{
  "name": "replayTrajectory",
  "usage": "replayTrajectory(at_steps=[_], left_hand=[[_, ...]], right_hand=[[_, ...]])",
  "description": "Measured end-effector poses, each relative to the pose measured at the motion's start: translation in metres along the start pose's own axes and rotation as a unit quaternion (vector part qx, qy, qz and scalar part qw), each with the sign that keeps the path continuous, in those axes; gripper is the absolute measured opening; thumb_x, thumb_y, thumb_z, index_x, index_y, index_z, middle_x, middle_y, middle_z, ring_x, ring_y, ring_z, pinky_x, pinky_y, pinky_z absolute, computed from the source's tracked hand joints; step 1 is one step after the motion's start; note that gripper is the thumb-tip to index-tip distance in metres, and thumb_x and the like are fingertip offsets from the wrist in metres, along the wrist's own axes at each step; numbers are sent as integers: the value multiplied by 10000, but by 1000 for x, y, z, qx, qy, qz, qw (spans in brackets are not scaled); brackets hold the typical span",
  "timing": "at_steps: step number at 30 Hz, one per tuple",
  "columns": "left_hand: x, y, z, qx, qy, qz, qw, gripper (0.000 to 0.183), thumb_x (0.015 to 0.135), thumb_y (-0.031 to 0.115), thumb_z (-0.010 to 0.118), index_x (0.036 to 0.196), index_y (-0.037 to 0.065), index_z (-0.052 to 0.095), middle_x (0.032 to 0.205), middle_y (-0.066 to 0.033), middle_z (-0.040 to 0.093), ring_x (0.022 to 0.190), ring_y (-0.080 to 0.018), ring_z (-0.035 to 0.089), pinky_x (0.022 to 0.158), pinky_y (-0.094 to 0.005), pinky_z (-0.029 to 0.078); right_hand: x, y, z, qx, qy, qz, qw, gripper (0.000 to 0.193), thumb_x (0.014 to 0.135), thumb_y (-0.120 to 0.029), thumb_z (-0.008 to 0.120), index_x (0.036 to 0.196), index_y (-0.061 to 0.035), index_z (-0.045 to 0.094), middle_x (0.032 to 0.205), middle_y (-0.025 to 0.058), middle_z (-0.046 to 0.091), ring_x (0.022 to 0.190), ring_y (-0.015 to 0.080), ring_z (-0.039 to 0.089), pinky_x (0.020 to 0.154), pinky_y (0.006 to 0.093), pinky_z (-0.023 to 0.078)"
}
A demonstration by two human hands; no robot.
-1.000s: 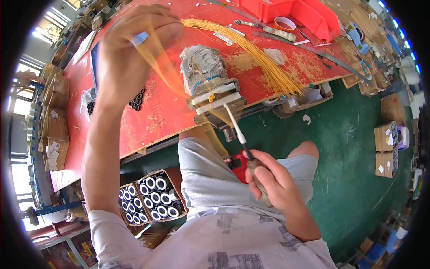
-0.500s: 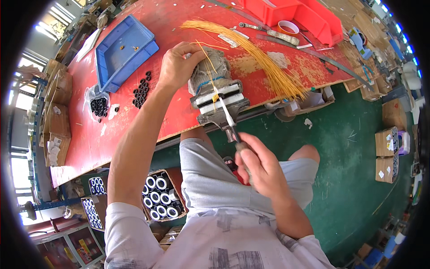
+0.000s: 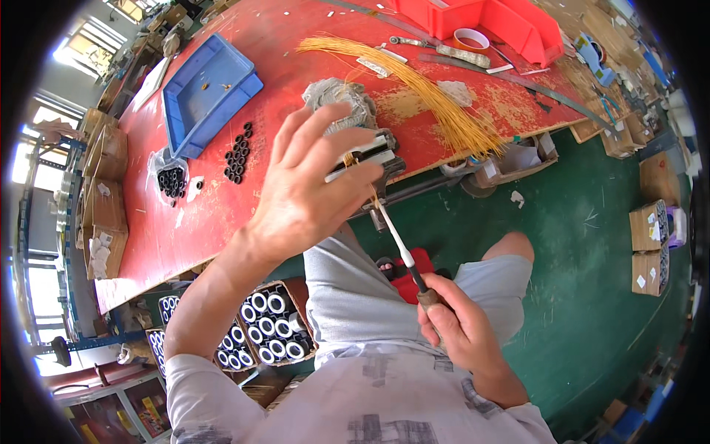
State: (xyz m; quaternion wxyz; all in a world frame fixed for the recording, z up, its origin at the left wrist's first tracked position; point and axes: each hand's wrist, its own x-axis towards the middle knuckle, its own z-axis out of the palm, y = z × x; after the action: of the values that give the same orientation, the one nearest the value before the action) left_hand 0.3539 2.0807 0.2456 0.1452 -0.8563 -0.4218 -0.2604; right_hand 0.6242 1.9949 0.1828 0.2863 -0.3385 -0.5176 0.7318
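My left hand (image 3: 307, 185) is open, its fingers spread in front of the bench vise (image 3: 384, 152) and hiding much of it. A small yellow-orange coil (image 3: 351, 158) shows between the pale vise jaws. In my right hand (image 3: 467, 333) is a slim hand tool (image 3: 400, 244) with a brown handle and a black-and-white shaft. Its tip is near my left fingertips, just on my side of the vise; a short bit of yellow strand shows there. Whether my left fingers touch that strand, I cannot tell. Behind the vise is a greyish plastic wrapping (image 3: 342, 96).
A bundle of yellow strands (image 3: 429, 96) lies on the red table (image 3: 185, 222). Left are a blue tray (image 3: 211, 85) and black rings (image 3: 237, 155); far right, red bins (image 3: 521, 29), a tape roll (image 3: 471, 40) and a ratchet (image 3: 408, 42). Boxed white-rimmed parts (image 3: 275, 325) stand below.
My left hand has let go of the yellow strand behind the vise and come toward me, opening. My right hand has drawn the tool back from the coil, down and right.
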Motion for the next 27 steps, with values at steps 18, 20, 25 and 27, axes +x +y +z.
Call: replayTrajectory(at_steps=[18, 20, 25, 27], left_hand=[[-7, -143, 84, -120, 46, -390, 912, 259, 806, 270, 789, 930, 45, 764, 992, -102, 703, 929, -211, 669, 839, -331, 502], [-5, -136, 80, -124, 38, -426, 896, 272, 812, 277, 786, 933, 35, 763, 997, -106, 705, 936, -212, 666, 845, -333, 501], [17, -78, 8, -95, 96, -329, 935, 312, 775, 237, 814, 971, 11, 725, 1077, -117, 666, 1067, -273, 626, 951, -362, 473], [16, -40, -15, -12, 29, -143, 989, 253, 734, 169, 809, 942, 54, 724, 1136, -99, 640, 1169, -312, 564, 992, -415, 452]], right_hand=[[88, 3, 36, 195, 4, -29, 980, 365, 1040, -116, 423, 1377, 25, 433, 847, 54, 560, 588, 84, 490, 532, 229, 420], [68, 14, 15, 106, -20, -15, 994, 367, 1044, -128, 429, 1380, 18, 434, 844, 44, 556, 589, 79, 490, 531, 232, 416], [20, 17, 2, 74, -25, 7, 997, 370, 1027, -74, 454, 1384, 21, 427, 821, 36, 537, 600, 77, 477, 545, 231, 400], [11, 15, -1, 75, -30, 2, 997, 371, 1027, -71, 452, 1385, 22, 424, 826, 37, 539, 608, 80, 481, 552, 235, 405]])
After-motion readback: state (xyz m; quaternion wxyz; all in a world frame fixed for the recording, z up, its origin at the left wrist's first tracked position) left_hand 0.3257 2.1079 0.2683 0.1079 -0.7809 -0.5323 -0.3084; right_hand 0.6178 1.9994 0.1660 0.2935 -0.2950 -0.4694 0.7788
